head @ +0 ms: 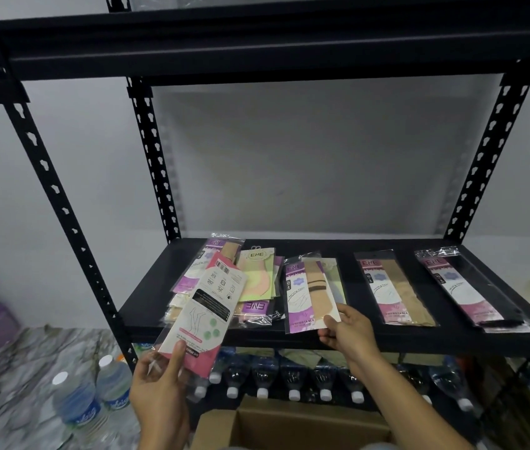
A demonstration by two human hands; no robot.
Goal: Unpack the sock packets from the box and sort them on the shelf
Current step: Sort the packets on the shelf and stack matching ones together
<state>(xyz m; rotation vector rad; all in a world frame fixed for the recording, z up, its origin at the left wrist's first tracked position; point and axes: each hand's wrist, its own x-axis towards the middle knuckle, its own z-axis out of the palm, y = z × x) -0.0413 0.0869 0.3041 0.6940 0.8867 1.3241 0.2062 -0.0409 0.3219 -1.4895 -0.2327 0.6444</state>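
The left hand has its fingers curled round the bottom edge of a pink-backed sock packet. The right hand pinches the corner of a beige packet lying on the shelf. Both look light, floppy and slick (cellophane slides), so I'd grip the edges.

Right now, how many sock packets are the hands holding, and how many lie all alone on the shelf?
Pink-backed packet in the left hand: 1
Striped beige packet pinched by the right hand: 1
Alone on the shelf, beige packet and black packet: 2
Total: 4
The jumbled pile is not counted.
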